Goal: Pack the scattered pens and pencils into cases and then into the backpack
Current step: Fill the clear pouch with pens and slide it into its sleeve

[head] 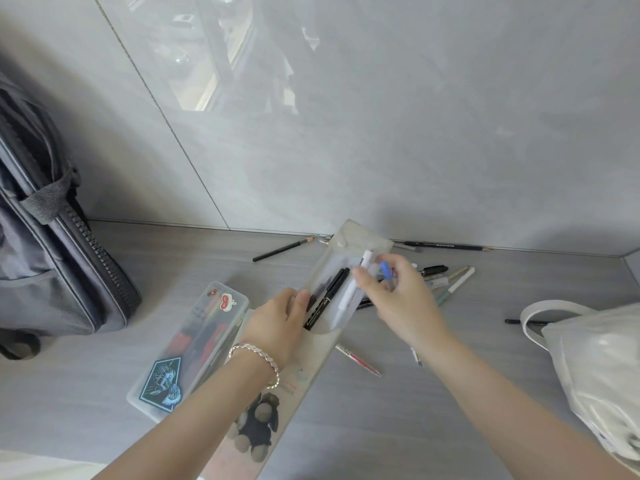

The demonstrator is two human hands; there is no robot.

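Observation:
A long translucent pouch case [298, 386] with a snap flap lies in the middle of the grey table. My left hand [277, 327] grips its open mouth. A black marker [327, 296] and a white pen [349, 292] stick out of the mouth. My right hand [398, 292] pinches a pen with a blue cap [385, 270] over the pouch. To the left lies a clear plastic pencil box [194, 344] with stickers. The grey backpack [52, 244] stands at the far left against the wall.
Loose pens lie right of the pouch [453, 278], a red pen [358, 359] in front, and black pencils [284, 249] along the wall [446, 244]. Another pencil [519, 321] lies beside a white bag [595, 368] at the right edge.

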